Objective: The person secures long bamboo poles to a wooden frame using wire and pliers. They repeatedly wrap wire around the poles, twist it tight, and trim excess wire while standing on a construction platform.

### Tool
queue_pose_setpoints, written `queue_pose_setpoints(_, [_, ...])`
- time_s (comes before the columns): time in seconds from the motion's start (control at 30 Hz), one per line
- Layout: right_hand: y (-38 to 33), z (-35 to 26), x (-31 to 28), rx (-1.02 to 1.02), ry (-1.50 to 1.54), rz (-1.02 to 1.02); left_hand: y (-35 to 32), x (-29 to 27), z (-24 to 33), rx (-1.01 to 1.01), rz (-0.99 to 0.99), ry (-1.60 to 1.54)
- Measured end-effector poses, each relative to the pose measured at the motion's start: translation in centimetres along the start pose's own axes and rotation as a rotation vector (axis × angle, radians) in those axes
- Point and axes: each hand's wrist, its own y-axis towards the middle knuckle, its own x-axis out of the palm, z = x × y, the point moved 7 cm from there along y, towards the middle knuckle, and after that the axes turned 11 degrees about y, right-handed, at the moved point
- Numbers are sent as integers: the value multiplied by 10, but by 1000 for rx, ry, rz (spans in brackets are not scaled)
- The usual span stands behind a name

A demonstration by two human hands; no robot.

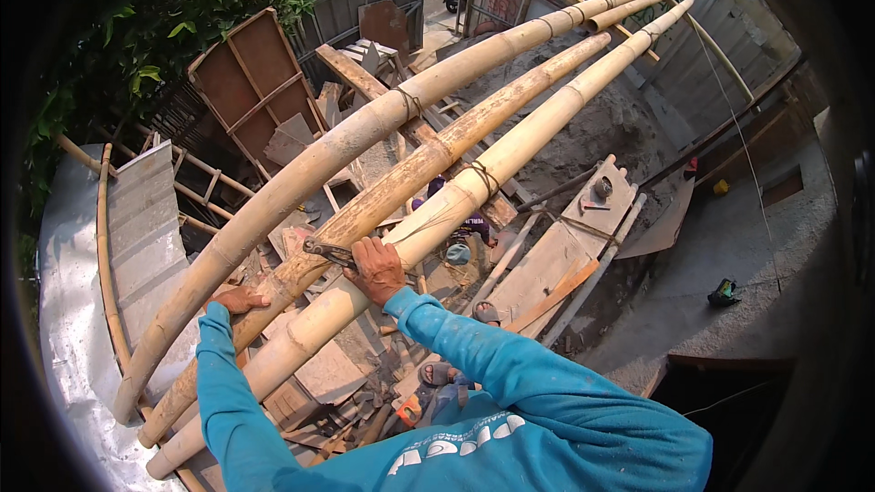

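Three long bamboo poles slope side by side from lower left to upper right: a far pole (365, 128), a browner middle pole (433, 157) and a pale near pole (538, 128). Wire ties (486, 179) bind them to a wooden crosspiece (417, 132). My right hand (375, 269) rests on the near pole, closed around the handles of metal pincers (326, 251). Their jaws lie over the middle pole. Farther left, my left hand (241, 299) leans on the middle pole with its fingers stretched out along it. Part of its palm is hidden.
Below the poles, a person in a cap (458, 253) is partly hidden. Planks (538, 273) carry a small hammer-like tool (594, 206). Sandaled feet (437, 374) stand among scrap wood. Corrugated metal sheeting (150, 219) lies left; a concrete ledge (775, 255) runs along the right.
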Motion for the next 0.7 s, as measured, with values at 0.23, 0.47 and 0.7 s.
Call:
queue_pose_setpoints(0.23, [-4, -6, -2, 8, 20, -10, -49, 45, 12, -101, 869, 203])
queue_pose_setpoints(0.47, [-1, -5, 0, 1, 17, -4, -58, 51, 19, -166, 1262, 304])
queue_pose_setpoints(0.7, [0, -3, 2, 2, 28, -1, -60, 46, 19, -153, 1269, 362])
